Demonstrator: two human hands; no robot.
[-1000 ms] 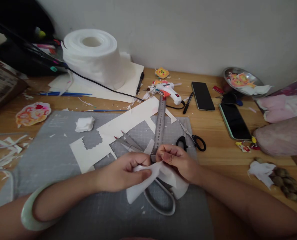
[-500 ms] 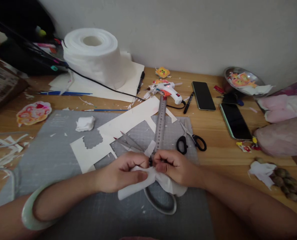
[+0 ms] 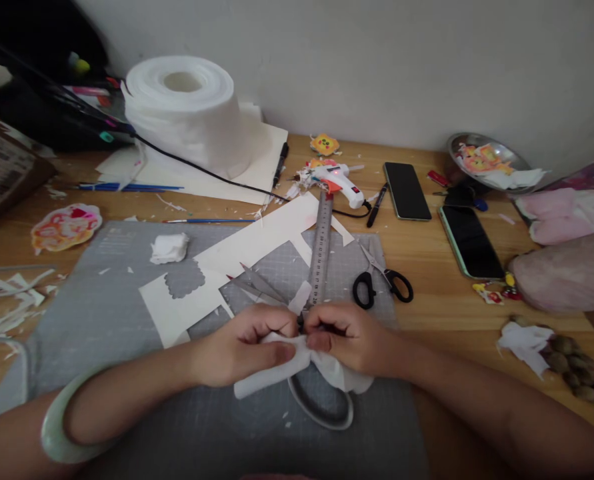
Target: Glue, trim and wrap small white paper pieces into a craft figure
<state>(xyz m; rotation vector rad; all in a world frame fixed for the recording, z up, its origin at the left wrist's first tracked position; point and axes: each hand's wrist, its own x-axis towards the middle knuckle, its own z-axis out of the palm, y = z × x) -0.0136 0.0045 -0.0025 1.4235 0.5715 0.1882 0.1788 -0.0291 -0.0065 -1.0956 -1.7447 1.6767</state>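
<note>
Thin soft white sheet [image 3: 273, 375]: bunched up in both hands, over the near middle of the gridded grey mat [image 3: 177, 420]; paper or cloth, can't tell
Its long axis: roughly left to right, kinda bent in the middle; left end is a flattish flap pointing left and near, right end droops right and near
Left hand [image 3: 257, 343]: fingers curled, thumb pressed on the sheet, so a proper pinch
Right hand [image 3: 349, 339]: same deal, pinching the sheet just beside the other hand
Shiny round steel bowl [image 3: 509, 159]: far right, got orange-and-pink painted pieces and some white stuff in it; they overlap too much to count
Brown cardboard box [image 3: 1, 173]: left edge, can't see inside
Scissors: two pairs. Big grey-handled scissors [image 3: 264, 283] sit partly hidden by the hands, tips far-left, handle loop near; small black-handled scissors [image 3: 376, 267] lie to the right, tips far
Phones: two, a dark-screened phone [image 3: 407, 191] and a green-edged phone [image 3: 471, 243], both on the right
Singles: one metal ruler [image 3: 319, 247], one white-and-orange glue gun [image 3: 345, 187], one fat white roll [image 3: 191, 127]
</note>
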